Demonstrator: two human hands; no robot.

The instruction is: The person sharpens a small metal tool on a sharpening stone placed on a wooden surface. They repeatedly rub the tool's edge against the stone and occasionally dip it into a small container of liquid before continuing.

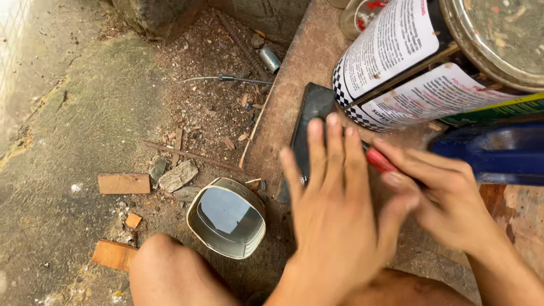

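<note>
My left hand (334,209) lies flat, fingers together and pointing away, pressing on a dark rectangular block (310,116) that rests on a worn wooden bench top (294,68). My right hand (442,198) is curled around a tool with a red handle (378,160); the tool's working end is hidden under my left fingers. The two hands touch at the thumbs.
Large cans with white labels (396,62) lie on the bench at the upper right, beside a blue object (498,153). On the dirt ground sits a squashed metal tin of water (228,218), with wood scraps (123,183), stones and a wire. My knee (170,272) is below.
</note>
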